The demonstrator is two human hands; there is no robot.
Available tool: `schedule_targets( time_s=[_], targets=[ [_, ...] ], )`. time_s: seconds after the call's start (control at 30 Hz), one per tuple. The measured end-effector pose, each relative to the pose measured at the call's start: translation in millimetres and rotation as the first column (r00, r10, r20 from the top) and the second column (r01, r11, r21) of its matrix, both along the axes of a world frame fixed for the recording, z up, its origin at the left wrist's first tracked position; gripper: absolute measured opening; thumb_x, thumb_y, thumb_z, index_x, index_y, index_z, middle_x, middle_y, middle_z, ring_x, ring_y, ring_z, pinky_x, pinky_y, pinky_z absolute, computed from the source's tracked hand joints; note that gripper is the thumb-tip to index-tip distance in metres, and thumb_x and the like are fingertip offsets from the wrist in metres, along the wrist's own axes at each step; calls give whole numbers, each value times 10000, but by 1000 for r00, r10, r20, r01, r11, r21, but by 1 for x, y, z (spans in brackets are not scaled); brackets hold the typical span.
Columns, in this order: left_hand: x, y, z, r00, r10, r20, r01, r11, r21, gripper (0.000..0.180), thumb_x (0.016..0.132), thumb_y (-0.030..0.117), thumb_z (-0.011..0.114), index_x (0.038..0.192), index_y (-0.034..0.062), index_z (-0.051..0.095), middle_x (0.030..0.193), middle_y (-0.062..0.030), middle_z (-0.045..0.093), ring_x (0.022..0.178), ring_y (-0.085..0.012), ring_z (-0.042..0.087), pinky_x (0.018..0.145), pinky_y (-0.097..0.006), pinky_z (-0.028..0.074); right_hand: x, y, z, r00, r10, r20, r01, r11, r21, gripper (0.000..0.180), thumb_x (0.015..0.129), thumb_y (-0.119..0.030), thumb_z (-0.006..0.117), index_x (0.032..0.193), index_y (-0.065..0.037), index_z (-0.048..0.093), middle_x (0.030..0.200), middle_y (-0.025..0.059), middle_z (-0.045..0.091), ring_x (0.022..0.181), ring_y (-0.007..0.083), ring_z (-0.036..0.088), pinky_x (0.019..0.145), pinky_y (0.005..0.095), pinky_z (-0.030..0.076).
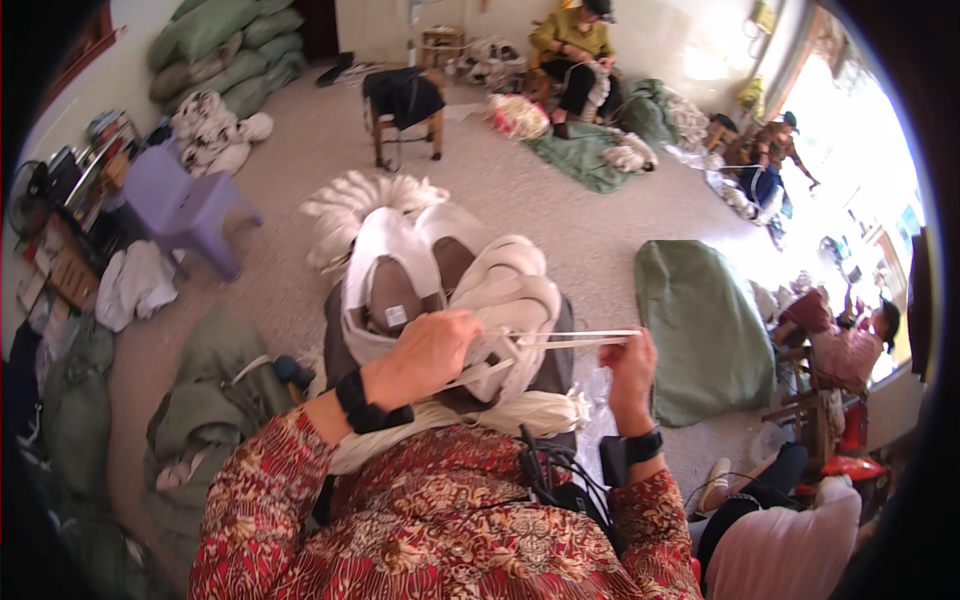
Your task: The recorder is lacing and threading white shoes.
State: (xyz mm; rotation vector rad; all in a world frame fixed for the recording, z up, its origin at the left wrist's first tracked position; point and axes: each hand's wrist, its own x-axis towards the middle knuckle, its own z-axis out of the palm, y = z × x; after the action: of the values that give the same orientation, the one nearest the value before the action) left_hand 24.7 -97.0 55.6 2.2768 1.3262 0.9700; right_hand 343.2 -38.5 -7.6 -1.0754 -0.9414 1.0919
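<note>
An off-white sneaker [505,280] rests on my lap, its toe pointing away from me. White shoelaces [575,340] run from its eyelets, pulled taut to the right. My right hand [630,375] pinches them at the far end, off the shoe's right side. Over the sneaker's left edge, my left hand [435,350] is closed on a shoelace; its fingertips partly hide the hold. Beside it lie more off-white shoes, one with a brown insole [388,290] showing. A bundle of white laces [545,413] lies across my lap, against my patterned top.
A pale looped bundle [335,220] sits beyond the shoes. Left are a purple chair [190,205] and green sacks [215,400]. A black-draped stool [405,105] stands ahead; a green sack [700,330] lies right. Several people sit around, one close at lower right [790,540].
</note>
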Motion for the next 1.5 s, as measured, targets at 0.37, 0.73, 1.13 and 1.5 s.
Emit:
schedule_targets(
  time_s=[0.37, 0.73, 1.13, 1.5],
  targets=[
    [-11, 14, -16, 993, 68, 101, -63, 997, -49, 142, 914, 71, 607, 964, -29, 695, 916, -207, 680, 821, -383, 658, 722, -426, 513, 60, 2, -18, 950, -74, -302, 30, 989, -148, 208, 1017, -213, 467, 1033, -42, 584, 840, 86, 658, 647, 179, 608, 569, 316, 506],
    [11, 15, 1, 942, 103, 321, 0, 952, -306, 112, 914, 52, 623, 962, -42, 660, 794, -147, 676, 695, -168, 628, 651, -310, 495, 46, -19, -24, 851, 333, 405, -214, 926, -311, 193, 975, -177, 583, 1092, -32, 632, 972, 15, 645, 818, 110, 615, 699, 268, 506],
    [14, 15, -16, 994, 36, 102, -38, 999, 24, 120, 880, 60, 635, 967, -20, 658, 850, -151, 657, 805, -340, 655, 715, -389, 521, 9, -30, -5, 771, 417, 482, -388, 907, -163, 155, 969, -110, 606, 1069, -4, 662, 914, 41, 684, 780, 107, 637, 701, 264, 527],
    [18, -16, -19, 975, 143, -169, -87, 950, 301, 541, 788, 78, 687, 1298, -29, 541, 1112, -163, 567, 1033, -345, 564, 901, -389, 514, -73, -49, 44, 271, 256, 928, -622, 782, -34, 702, 765, -336, 844, 1251, 12, 476, 1096, 199, 550, 964, 389, 613, 814, 462, 514]
  ],
)
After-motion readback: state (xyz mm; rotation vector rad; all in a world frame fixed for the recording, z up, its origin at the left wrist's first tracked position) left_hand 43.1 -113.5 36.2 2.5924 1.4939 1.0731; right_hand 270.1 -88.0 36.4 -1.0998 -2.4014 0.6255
